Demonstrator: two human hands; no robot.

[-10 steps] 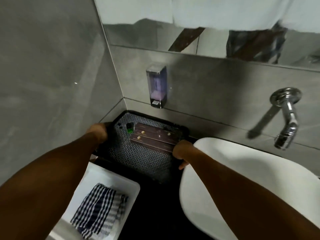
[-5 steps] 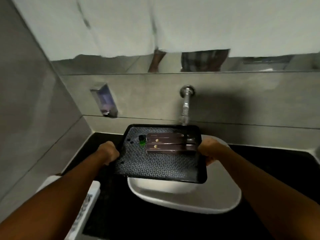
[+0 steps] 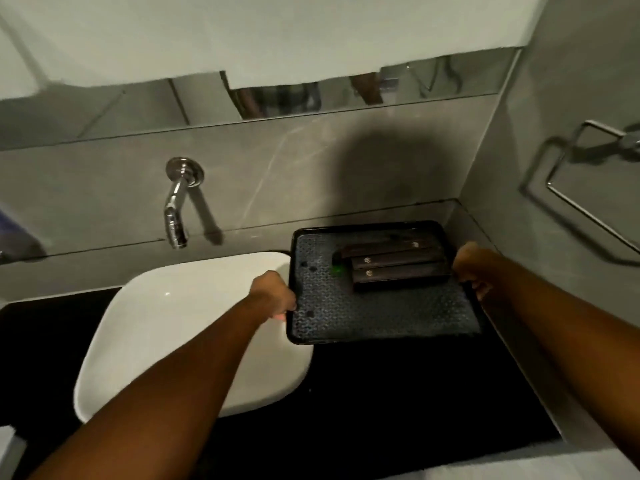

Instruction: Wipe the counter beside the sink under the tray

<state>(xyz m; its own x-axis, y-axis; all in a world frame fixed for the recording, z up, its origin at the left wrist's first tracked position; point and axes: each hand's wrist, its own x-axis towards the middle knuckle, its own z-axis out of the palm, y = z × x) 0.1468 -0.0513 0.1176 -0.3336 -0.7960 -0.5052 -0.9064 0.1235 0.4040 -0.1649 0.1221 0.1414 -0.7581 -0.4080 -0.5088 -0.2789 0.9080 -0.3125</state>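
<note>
A black tray [image 3: 346, 327] with a patterned mat is at the right end of the black counter [image 3: 398, 393], in the corner beside the white sink [image 3: 166, 327]. Three dark brown boxes [image 3: 394, 268] and a small green-topped item [image 3: 336, 270] lie in the tray's far half. My left hand [image 3: 273, 295] grips the tray's left rim. My right hand [image 3: 472, 268] grips its right rim. The tray's near left corner overlaps the sink's edge. I cannot tell whether the tray rests on the counter or hangs just above it.
A chrome tap [image 3: 178, 202] juts from the grey tiled wall above the sink. A metal towel ring [image 3: 588, 174] hangs on the right wall. A mirror [image 3: 277, 98] runs along the back wall. Bare black counter lies in front of the tray.
Both hands carried the tray from the left of the sink, across the basin, to the right corner of the counter. The checked cloth at the left is out of view now.
</note>
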